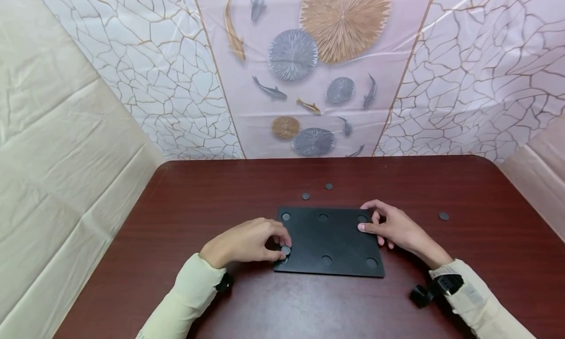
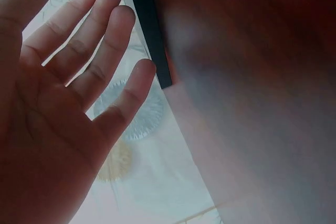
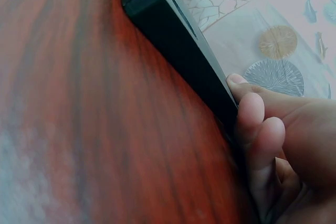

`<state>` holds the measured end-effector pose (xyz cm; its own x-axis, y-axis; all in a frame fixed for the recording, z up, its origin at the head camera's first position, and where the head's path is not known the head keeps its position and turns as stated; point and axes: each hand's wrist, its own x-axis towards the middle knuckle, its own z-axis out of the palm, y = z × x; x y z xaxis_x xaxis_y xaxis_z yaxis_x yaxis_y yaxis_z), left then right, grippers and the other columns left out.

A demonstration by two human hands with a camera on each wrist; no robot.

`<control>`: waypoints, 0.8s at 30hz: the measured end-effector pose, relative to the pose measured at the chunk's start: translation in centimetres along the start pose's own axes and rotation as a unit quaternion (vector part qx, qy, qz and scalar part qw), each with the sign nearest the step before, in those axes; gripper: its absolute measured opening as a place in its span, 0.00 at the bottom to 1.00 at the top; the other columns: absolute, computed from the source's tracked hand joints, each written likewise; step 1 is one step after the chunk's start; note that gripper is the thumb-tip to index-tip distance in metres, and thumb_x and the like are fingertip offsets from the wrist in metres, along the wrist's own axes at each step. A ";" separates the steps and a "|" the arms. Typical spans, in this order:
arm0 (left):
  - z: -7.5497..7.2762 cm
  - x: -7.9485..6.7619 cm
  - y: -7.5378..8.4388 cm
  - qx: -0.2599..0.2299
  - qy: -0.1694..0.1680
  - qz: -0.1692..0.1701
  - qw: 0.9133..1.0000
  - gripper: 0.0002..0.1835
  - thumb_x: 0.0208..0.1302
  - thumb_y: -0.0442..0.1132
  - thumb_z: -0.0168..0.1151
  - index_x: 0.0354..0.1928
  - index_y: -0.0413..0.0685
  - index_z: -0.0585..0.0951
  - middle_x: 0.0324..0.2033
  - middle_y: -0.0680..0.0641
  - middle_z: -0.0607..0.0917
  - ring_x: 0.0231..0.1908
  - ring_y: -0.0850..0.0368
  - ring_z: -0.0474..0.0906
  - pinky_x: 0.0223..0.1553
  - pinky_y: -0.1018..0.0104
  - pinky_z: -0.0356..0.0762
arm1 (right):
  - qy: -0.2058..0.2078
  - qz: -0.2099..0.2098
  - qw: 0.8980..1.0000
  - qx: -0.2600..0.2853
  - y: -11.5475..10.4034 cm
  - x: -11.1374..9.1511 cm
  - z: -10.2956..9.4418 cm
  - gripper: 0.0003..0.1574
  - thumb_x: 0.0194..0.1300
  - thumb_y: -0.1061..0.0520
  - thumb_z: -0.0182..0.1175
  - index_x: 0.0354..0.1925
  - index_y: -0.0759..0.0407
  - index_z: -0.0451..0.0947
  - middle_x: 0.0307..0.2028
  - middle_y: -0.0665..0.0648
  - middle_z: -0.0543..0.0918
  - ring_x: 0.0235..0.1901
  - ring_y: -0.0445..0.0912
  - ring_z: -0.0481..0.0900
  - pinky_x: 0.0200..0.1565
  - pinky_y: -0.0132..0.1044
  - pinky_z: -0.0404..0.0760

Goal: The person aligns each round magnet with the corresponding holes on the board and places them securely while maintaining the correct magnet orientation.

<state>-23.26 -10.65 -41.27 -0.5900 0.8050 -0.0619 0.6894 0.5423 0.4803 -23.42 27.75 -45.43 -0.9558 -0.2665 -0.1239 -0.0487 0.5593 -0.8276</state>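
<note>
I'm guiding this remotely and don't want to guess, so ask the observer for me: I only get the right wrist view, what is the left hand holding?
Observer: In the head view, the left hand pinches a gray disc over the near-left corner of the black board.
Operator: I see one side of the board, no discs. Is any disc set into it?
Observer: Yes, one seated disc is at its far-left corner.
Operator: And are any lying loose?
Observer: Yes, on the table: two loose discs beyond the board's far edge, and a third disc off to the right of the right hand.
</note>
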 end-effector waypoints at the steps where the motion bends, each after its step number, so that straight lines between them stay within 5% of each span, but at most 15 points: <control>1: 0.2 0.1 0.1 0.003 0.001 0.003 1.000 0.07 0.69 0.45 0.72 0.47 0.58 0.88 0.41 0.64 0.84 0.44 0.67 0.79 0.51 0.70 0.78 | -0.001 -0.001 1.000 0.000 0.0 0.0 0.0 0.36 0.69 0.47 0.72 0.67 0.58 0.71 0.27 0.59 0.77 0.12 0.49 0.74 0.17 0.44 0.78; 24: 2.0 1.2 3.2 0.111 0.039 -0.014 0.993 0.08 0.68 0.46 0.74 0.46 0.59 0.89 0.41 0.59 0.86 0.40 0.67 0.81 0.46 0.65 0.78 | 0.001 -0.003 1.000 0.003 -0.2 -0.2 0.0 0.36 0.70 0.48 0.72 0.67 0.59 0.71 0.26 0.58 0.76 0.12 0.49 0.73 0.17 0.43 0.77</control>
<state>-20.91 -7.46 -41.55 -0.6357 0.7720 0.0002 0.7425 0.6114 0.2736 -23.22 27.70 -45.21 -0.9561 -0.2682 -0.1181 -0.0525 0.5533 -0.8313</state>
